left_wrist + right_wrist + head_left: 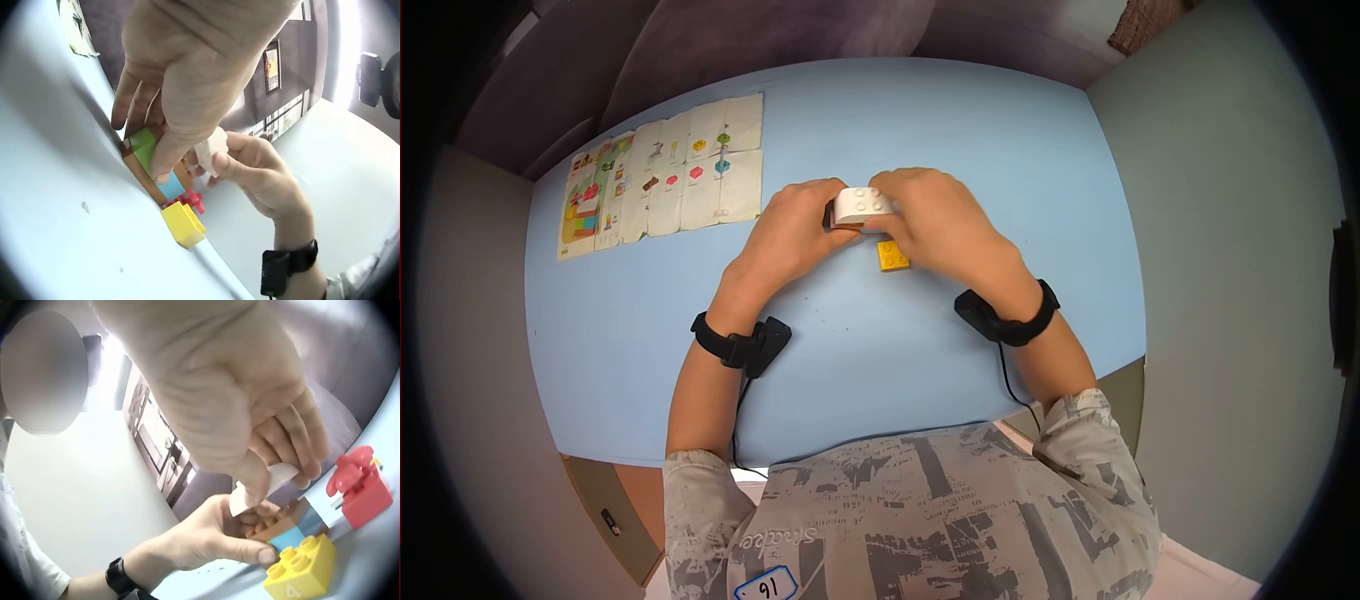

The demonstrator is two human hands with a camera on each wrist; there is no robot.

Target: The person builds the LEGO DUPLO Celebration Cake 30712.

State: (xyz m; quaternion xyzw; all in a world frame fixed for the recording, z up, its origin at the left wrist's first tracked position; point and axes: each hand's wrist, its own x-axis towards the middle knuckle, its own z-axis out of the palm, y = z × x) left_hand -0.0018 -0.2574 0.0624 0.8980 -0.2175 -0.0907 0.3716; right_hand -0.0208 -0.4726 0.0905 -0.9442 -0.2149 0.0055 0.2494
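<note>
My right hand [945,222] pinches a white toy brick [862,205] with a curved side and studs on top. In the right wrist view, the white brick stands tilted over a low stack of bricks. My left hand [785,230] grips that stack, its thumb along the near side and fingers behind. Brown at the bottom [139,167] and on top, the stack has a green brick [144,147] and a light blue brick [172,185] between. Close in front lies a yellow brick [303,569] marked 4. A red brick [369,499] topped by a red flower piece [351,473] stands beyond.
At the back left of the light blue table [850,370], an unfolded picture sheet [690,180] lies flat. Grey panels [1230,250] flank the table. Cables run from both wrist cameras towards the person's lap.
</note>
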